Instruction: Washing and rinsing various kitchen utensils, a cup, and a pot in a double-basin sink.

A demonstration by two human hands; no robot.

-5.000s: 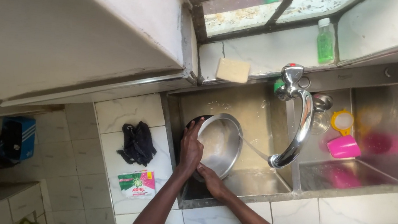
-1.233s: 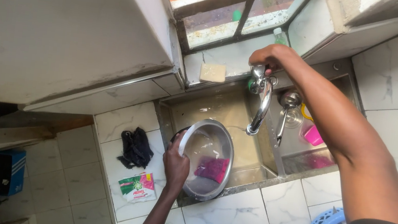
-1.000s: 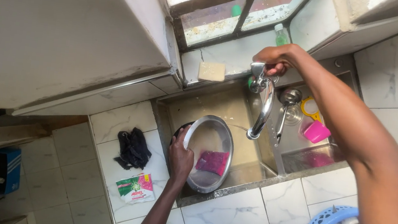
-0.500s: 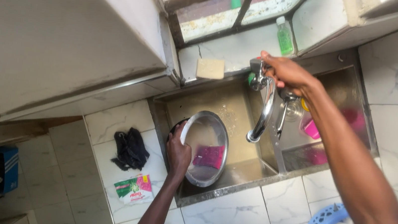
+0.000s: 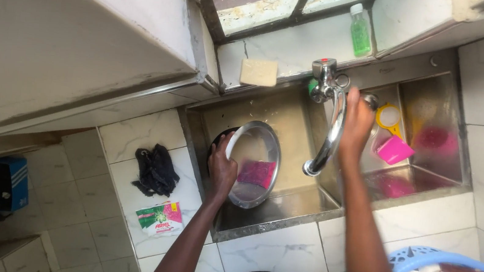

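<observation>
Gripping the rim of a steel bowl (image 5: 254, 165) at its 9 o'clock edge, the left hand (image 5: 223, 167) tilts it in the sink (image 5: 294, 115) (a pink cloth (image 5: 257, 173) lies inside). The right hand (image 5: 358, 116) wraps the tap (image 5: 330, 125) spout at the bowl's 2 o'clock.

one steel bowl (image 5: 254, 163), one tap (image 5: 328, 122), one soap bar (image 5: 259, 72), one green bottle (image 5: 360, 31), two hands.

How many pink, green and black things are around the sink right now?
Pink: 2, a sponge in the steel bowl and a cup
Green: 1, a bottle
Black: 1, a cloth
Total: 4
</observation>
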